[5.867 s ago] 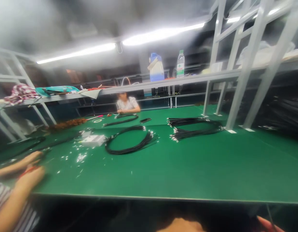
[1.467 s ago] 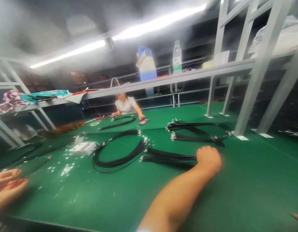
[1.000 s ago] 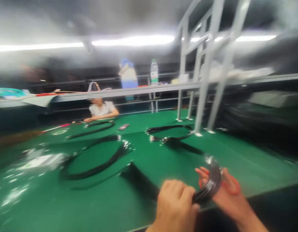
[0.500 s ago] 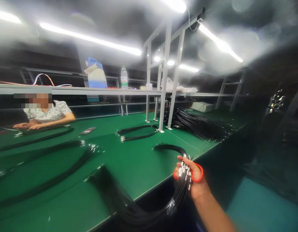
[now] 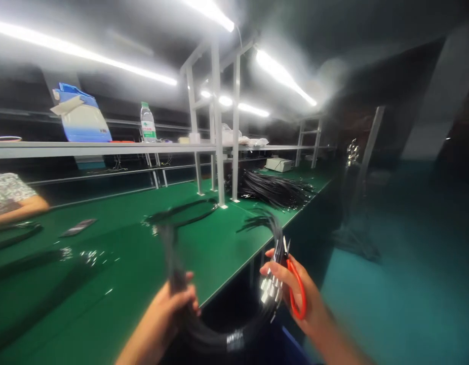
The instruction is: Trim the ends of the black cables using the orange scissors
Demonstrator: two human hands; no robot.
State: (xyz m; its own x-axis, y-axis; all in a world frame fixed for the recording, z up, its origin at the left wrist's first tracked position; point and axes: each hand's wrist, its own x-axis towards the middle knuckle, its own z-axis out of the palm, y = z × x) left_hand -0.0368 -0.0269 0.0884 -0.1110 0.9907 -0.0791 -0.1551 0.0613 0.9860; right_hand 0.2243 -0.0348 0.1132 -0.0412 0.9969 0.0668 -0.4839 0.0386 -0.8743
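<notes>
Head view: my left grip (image 5: 172, 305) wraps the black cables (image 5: 215, 340). My right grip (image 5: 311, 291) holds them too, alongside red-handled scissors (image 5: 303, 296).

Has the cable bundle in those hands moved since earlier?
Yes: the black cable bundle lay on the green table; drawn nearer, its middle now hangs past the near edge.

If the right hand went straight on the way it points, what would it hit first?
Past the black cable bundle it holds, the right hand would probably meet the edge of the green table first; depth is unclear, so it might pass above instead.
</notes>
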